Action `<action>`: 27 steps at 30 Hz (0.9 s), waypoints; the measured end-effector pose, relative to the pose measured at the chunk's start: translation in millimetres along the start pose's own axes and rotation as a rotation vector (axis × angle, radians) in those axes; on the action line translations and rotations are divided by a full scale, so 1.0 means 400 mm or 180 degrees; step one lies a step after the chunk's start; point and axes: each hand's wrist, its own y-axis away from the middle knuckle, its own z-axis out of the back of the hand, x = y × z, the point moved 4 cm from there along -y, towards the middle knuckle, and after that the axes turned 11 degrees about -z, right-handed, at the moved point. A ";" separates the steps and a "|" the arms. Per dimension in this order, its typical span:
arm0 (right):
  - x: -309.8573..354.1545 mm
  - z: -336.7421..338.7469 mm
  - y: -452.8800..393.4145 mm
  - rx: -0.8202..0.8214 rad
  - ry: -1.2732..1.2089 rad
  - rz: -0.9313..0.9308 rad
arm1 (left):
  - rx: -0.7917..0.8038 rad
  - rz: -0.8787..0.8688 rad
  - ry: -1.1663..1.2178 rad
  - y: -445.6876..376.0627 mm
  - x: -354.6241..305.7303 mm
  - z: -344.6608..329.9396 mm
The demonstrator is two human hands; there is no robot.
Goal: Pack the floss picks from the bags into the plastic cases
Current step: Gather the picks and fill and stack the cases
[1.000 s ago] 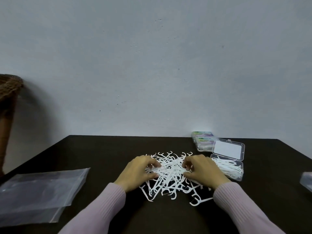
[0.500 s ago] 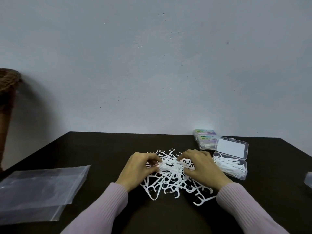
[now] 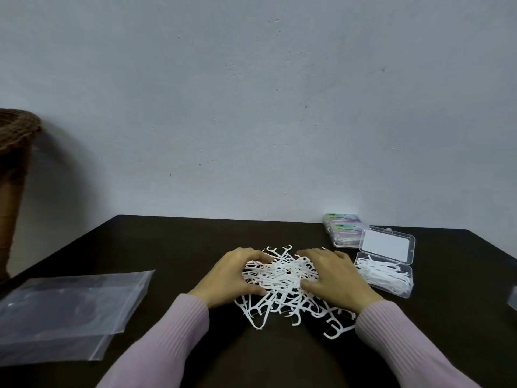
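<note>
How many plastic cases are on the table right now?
3: one open case holding picks at the right, and two closed labelled cases stacked behind it. An object at the right edge might be another.

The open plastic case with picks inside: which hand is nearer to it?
Right. The right hand lies on the pile just beside the open plastic case; the left hand is on the pile's far side.

The left hand (image 3: 233,277) and right hand (image 3: 334,278) spread wider and cupped the loose heap of white plastic floss picks (image 3: 279,278) at centre frame, bunching it tighter.
</note>
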 end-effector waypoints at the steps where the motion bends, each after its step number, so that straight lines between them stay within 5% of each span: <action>1: -0.002 -0.003 -0.002 0.0061 0.0011 -0.0043 | 0.0095 0.0093 -0.0036 0.004 0.008 -0.001; 27: -0.020 0.015 -0.005 -0.0441 -0.0907 -0.0050 | -0.0676 -0.0288 -0.0476 0.008 -0.036 0.018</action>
